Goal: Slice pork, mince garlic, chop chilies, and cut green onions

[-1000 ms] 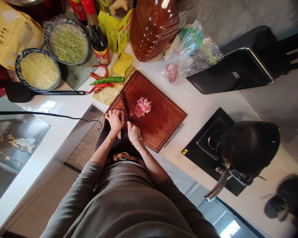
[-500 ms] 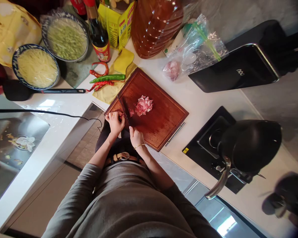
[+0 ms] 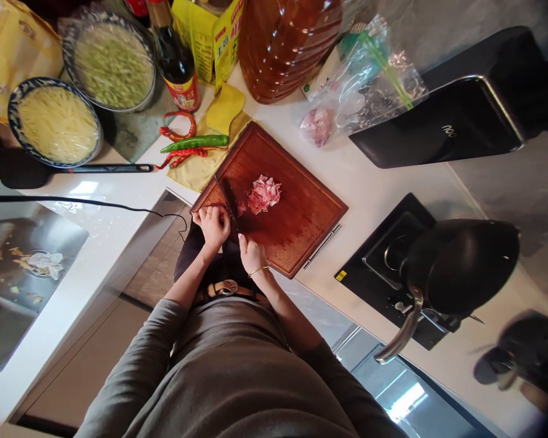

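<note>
My right hand (image 3: 252, 254) is closed round the handle of a kitchen knife (image 3: 226, 196); its dark blade slants across the left part of the wooden cutting board (image 3: 296, 234). Just left of the blade, my left hand (image 3: 213, 225) has its fingers curled on a piece of raw meat, which they mostly cover. A small heap of sliced pink meat (image 3: 264, 194) lies on the board to the right of the blade. One or two loose slices sit between the heap and the knife.
Red and green chillies (image 3: 194, 143) lie on a yellow cloth behind the board. Two covered bowls, a sauce bottle (image 3: 179, 79) and a large oil jug (image 3: 285, 48) stand farther back. A wok (image 3: 466, 264) rests on the hob at right; a sink (image 3: 9, 316) is at left.
The view has shifted slightly. Both hands, the knife and the sliced meat keep nearly the same places on the board.
</note>
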Available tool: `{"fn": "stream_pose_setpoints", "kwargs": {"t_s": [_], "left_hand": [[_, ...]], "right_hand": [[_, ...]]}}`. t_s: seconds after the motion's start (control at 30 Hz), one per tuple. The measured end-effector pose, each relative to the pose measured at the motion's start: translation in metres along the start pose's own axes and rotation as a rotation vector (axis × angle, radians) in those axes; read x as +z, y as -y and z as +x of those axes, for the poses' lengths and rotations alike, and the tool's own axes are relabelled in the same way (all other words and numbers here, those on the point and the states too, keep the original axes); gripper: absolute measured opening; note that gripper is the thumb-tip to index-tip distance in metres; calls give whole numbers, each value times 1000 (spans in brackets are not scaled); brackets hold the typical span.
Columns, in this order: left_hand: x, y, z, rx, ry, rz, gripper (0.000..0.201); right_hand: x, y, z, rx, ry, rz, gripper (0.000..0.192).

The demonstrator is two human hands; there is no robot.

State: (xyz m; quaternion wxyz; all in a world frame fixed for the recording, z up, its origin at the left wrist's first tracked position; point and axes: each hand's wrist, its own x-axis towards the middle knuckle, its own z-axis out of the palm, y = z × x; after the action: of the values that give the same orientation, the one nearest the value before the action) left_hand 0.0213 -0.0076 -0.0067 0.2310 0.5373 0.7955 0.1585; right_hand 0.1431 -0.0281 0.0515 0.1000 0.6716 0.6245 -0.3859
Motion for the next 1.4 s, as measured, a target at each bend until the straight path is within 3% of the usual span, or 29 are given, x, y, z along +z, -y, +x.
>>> {"fn": "stream_pose_setpoints", "kwargs": {"t_s": [0.37, 0.6, 0.77, 0.97, 1.2, 1.4], "left_hand": [[4, 0, 1, 38, 9, 60, 22], [-2, -2, 0, 54, -7, 33, 23], [-2, -12, -4, 20, -12, 8, 25], [6, -22, -1, 61, 4, 15, 28], [-7, -9, -3, 109, -14, 15, 29], [-6, -5, -4, 46, -84, 39, 29]], "right_hand": [[8, 17, 18, 67, 8, 4, 55], [3, -11, 23, -20, -68, 254, 72], [-13, -33, 10, -4, -119, 101, 58], [-22, -41, 8, -1, -123, 27, 52], [-23, -33, 4, -37, -90, -30, 51], [-16, -19, 4, -53, -34, -147, 51]]}}
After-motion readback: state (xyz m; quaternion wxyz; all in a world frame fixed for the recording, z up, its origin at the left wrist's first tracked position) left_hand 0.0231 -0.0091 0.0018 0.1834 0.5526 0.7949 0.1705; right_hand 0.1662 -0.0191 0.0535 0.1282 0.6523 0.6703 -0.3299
